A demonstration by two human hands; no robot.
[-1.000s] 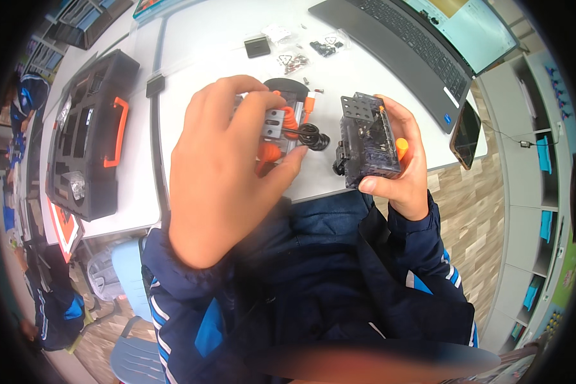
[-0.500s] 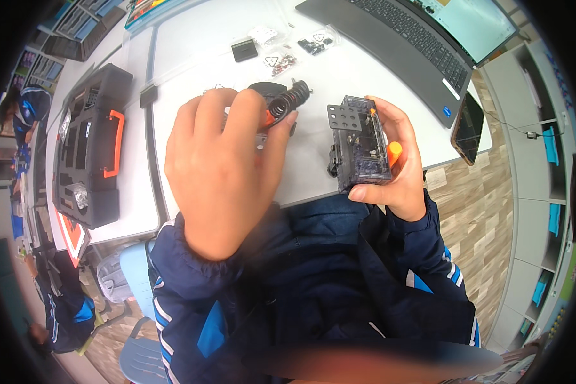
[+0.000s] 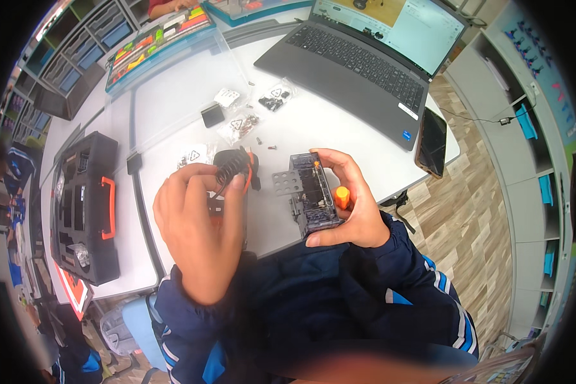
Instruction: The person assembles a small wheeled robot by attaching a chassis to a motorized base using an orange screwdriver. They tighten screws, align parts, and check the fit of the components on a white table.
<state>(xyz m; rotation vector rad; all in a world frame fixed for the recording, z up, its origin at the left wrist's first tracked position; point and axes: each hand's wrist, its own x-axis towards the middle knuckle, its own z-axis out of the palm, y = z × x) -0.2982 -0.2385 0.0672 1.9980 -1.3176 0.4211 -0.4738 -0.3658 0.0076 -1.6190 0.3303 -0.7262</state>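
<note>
Hands were both busy above the white counter (image 3: 339, 137). The right hand (image 3: 355, 208) was closed around a translucent grey plastic block with an orange stub and a perforated metal plate on its left side (image 3: 313, 195), held upright over the near edge of the counter. The left hand (image 3: 195, 224) pinched a small black ribbed wheel part with orange trim (image 3: 233, 168) between its fingertips, just left of the block and apart from it. Doing this well seemed to call for keeping the block steady and turned so the plate faced the left hand, with a light fingertip grip on the small part.

Counted: one block, one wheel part, about five small clear bags of hardware (image 3: 237, 125), one little black square piece (image 3: 212, 115), one open grey laptop (image 3: 365, 57), one dark phone (image 3: 431, 142), one black tool case with an orange handle (image 3: 83, 205), and one tray of coloured parts (image 3: 153, 41).
</note>
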